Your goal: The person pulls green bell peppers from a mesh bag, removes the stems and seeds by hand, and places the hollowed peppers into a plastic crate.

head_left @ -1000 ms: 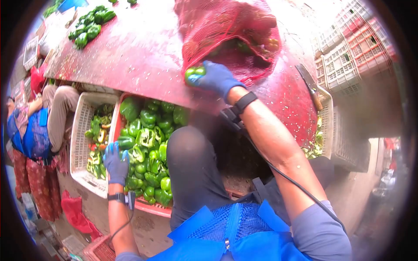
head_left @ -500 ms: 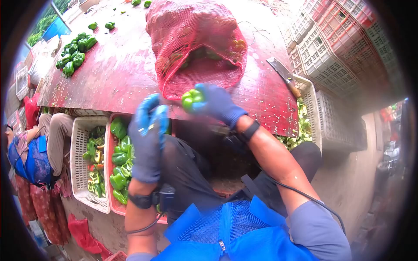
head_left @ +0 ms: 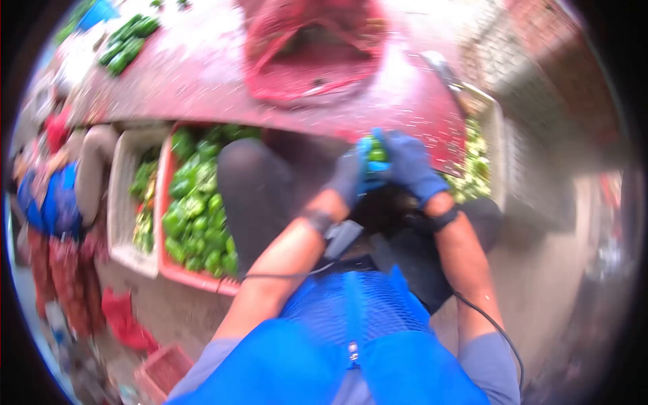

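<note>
Both gloved hands meet just off the table's front edge, around a green bell pepper [head_left: 376, 151]. My left hand [head_left: 349, 174] is closed on its left and lower side, the blue glove fingertips showing against it. My right hand [head_left: 410, 164] wraps the pepper from the right. Motion blur smears the fingers, and parts of the pepper are covered by them. Beyond the hands, a red mesh sack [head_left: 314, 64] lies on the table with its mouth facing me. A knife [head_left: 442, 71] rests near the table's right edge.
A red crate [head_left: 196, 275] of green peppers stands left of my knees, beside a white crate [head_left: 116, 223] holding pepper pieces. At right, a pale crate [head_left: 498, 145] contains cut scraps. More peppers [head_left: 128, 44] lie on the red table [head_left: 182, 88]. Another person [head_left: 57, 196] sits at far left.
My left hand has come right to join the right hand at the pepper. Both hands and the pepper are now farther right, near the table edge. The view has tilted downward.
</note>
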A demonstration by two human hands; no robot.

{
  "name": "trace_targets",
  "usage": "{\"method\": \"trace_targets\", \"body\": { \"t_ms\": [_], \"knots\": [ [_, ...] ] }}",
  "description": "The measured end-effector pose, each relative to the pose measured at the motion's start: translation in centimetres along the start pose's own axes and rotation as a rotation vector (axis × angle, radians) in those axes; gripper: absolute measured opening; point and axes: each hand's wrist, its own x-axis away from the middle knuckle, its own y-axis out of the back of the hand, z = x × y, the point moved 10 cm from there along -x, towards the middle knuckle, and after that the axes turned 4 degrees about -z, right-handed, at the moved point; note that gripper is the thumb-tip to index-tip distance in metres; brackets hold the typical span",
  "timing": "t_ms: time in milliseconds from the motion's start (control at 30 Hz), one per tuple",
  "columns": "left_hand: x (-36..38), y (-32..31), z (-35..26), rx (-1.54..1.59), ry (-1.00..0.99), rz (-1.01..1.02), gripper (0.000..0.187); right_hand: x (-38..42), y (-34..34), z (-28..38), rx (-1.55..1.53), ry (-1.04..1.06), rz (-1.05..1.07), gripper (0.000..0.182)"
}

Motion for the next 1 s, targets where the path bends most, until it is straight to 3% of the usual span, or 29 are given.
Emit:
{"method": "trace_targets", "body": {
  "t_ms": [67, 133, 200, 267, 333, 400, 433, 533, 667, 800, 833, 1000],
  "knots": [
    [0.4, -0.3, 0.0, 0.271, 0.098, -0.075, 0.044, -0.4, -0.2, 0.0, -0.089, 0.037, -0.013, 0.076],
    [0.8, -0.4, 0.7, 0.235, 0.208, -0.13, 0.041, -0.5, 0.2, 0.4, -0.204, 0.06, -0.069, 0.074],
    [1.5, -0.1, -0.1, 0.228, 0.193, -0.244, 0.052, -1.0, -0.7, 0.9, -0.25, 0.11, -0.088, 0.07],
    [1.6, -0.3, -0.7, 0.385, 0.185, -0.2, 0.054, -1.4, -1.1, 0.3, -0.228, 0.036, -0.17, 0.065],
    [-0.4, 0.7, 1.1, 0.439, 0.215, -0.236, 0.054, -1.6, -2.3, 0.0, -0.233, 0.024, -0.167, 0.059],
    [-1.1, 1.5, 1.3, 0.279, 0.184, -0.283, 0.054, -1.8, -2.7, -0.7, -0.177, 0.008, -0.2, 0.056],
    [-1.2, 1.5, 0.9, 0.329, 0.105, -0.326, 0.052, -2.2, -2.7, -0.8, -0.183, -0.022, -0.217, 0.052],
    [-1.3, 1.9, 2.4, 0.412, 0.217, -0.387, 0.047, -2.8, -2.4, 0.4, -0.059, -0.016, -0.203, 0.047],
    [-2.5, 1.8, 2.3, 0.661, 0.107, -0.293, 0.046, -4.3, -2.6, 1.6, 0.036, -0.177, -0.141, 0.035],
    [-3.7, -0.8, 1.6, 0.887, 0.105, 0.012, 0.053, -4.9, -2.6, 1.5, 0.082, -0.242, -0.097, 0.035],
    [-3.2, -2.0, 0.1, 0.944, 0.103, 0.167, 0.055, -5.2, -2.6, 1.3, 0.082, -0.275, -0.091, 0.036],
    [-0.4, -2.9, -2.6, 1.002, 0.216, 0.22, 0.057, -6.3, -3.2, 0.0, 0.087, -0.296, -0.06, 0.037]
  ]
}}
